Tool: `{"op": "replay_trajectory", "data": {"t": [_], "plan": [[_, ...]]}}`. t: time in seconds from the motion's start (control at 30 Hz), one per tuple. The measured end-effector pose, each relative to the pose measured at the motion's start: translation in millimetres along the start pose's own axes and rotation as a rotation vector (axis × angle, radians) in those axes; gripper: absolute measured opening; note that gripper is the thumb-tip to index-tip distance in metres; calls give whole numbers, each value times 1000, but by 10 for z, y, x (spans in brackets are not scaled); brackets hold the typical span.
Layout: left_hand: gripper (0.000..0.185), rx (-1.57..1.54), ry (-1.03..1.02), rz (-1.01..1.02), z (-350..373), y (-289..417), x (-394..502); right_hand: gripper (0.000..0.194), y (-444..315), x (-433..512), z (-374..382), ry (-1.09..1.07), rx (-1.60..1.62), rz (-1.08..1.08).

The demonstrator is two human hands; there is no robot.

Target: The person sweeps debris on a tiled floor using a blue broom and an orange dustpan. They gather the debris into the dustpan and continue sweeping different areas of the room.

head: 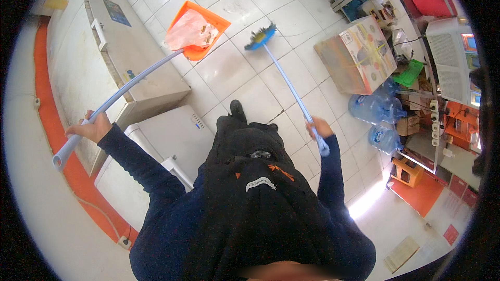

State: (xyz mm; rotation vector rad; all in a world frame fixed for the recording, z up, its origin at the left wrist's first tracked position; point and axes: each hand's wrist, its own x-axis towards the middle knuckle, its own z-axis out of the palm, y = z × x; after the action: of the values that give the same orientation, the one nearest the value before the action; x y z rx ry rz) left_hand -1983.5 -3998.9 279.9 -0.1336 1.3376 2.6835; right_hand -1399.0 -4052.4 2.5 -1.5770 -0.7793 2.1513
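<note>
My left hand [91, 127] is closed around the upper part of a light blue pole, the handle of an orange dustpan [224, 25]. In the pan lies a crumpled pinkish sheet [187, 29], paper or plastic, with small brown debris on it. My right hand [321, 128] grips a broom by its light blue handle [289, 82] near the top end. The blue broom head [261, 39] with dark bristles is at the tiled floor [250, 97], to the right of the dustpan and apart from it.
Two white chest-like appliances [156, 74] [168, 128] stand on the left. At the right are a large taped cardboard box [355, 58], several blue water jugs [365, 107], a green basket [409, 73], an orange stool [406, 171] and a power strip [434, 123]. Shelving runs along the right.
</note>
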Motion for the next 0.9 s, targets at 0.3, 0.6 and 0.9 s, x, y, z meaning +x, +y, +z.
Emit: {"op": "replay_trajectory", "data": {"t": [0.3, 0.6, 0.9], "plan": [[64, 12, -5, -57, -100, -241, -352, 14, 631, -1935, -860, 508, 27, 384], [69, 120, 196, -56, -248, -240, -1463, 13, 1976, -900, -3173, 17, -1417, 301], [66, 133, 209, 41, -426, -263, -2060, 17, -21, 319, -2750, -38, -267, -7]]}}
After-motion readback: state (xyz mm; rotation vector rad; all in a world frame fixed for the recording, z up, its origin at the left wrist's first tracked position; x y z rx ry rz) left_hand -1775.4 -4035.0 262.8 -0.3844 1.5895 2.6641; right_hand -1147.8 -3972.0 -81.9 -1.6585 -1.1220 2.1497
